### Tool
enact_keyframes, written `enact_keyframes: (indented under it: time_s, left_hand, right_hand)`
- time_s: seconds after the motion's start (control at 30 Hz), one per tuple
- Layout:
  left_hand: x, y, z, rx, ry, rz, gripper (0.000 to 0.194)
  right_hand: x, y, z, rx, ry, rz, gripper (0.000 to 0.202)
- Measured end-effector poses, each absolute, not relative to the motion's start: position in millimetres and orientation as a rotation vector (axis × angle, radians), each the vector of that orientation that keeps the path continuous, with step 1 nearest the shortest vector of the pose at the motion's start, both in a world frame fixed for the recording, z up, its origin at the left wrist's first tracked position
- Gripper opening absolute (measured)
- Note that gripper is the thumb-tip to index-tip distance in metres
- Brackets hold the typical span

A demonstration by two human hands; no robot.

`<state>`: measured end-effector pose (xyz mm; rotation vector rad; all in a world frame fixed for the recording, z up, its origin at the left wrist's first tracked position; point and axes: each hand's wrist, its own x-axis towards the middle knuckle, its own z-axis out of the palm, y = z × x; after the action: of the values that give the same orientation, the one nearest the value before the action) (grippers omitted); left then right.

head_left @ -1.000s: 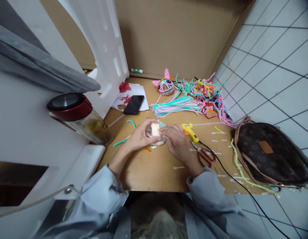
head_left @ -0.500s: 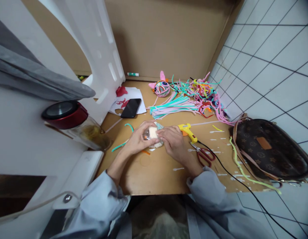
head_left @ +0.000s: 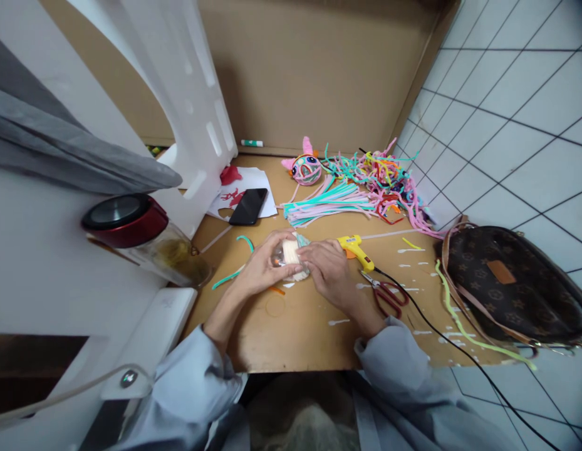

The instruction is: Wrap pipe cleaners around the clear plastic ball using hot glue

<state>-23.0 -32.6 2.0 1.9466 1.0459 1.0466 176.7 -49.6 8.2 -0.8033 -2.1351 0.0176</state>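
My left hand (head_left: 267,268) curls its fingers and thumb around a small, clear, rounded object (head_left: 291,253) that looks like a plastic ball. A cream, ribbed band runs over it, with some pale blue-green at its upper right. Against the right side of this ball, the fingers of my right hand (head_left: 329,268) are bent and pressed onto the cream band; its fingertips are partly hidden. Right of that hand lie a yellow hot glue gun (head_left: 359,249) and red-handled scissors (head_left: 387,294). A teal pipe cleaner (head_left: 225,278) and an orange piece (head_left: 276,290) lie near my left hand.
Teal and pink pipe cleaners (head_left: 326,203) lie bundled behind my hands, beside a tangled heap (head_left: 389,172) and a pink-eared ball figure (head_left: 306,169). A phone (head_left: 249,207) rests on paper. A red-lidded jar (head_left: 150,238) stands left; a brown bag (head_left: 516,282) and black cord (head_left: 441,332) are right.
The whole view has shifted very slightly. Both hands keep nearly the same grip on the clear ball, and the things on the table stay in place.
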Motion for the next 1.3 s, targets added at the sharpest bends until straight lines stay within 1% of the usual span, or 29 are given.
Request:
enact_keyframes:
  time_s: [0.3, 0.53, 0.73, 1.3]
  left_hand:
    - [-22.1, -33.0, 3.0, 1.951, 1.031, 1.050, 0.048]
    - [-22.4, -32.9, 1.0, 1.977, 1.018, 1.051, 0.048]
    - [-21.1, -33.7, 1.1, 1.908, 1.072, 1.044, 0.055]
    - [-22.9, -32.2, 1.1, 1.983, 1.005, 1.056, 0.047]
  right_hand:
    - [177.5, -48.9, 5.8, -0.785, -2.113, 0.015, 0.019]
    - [177.4, -49.4, 7.5, -0.785, -2.117, 0.015, 0.021]
    - [178.0, -47.9, 3.6, -0.772, -2.107, 0.016, 0.019]
    - [176.4, -49.5, 8.9, -0.789, -2.119, 0.003, 0.018]
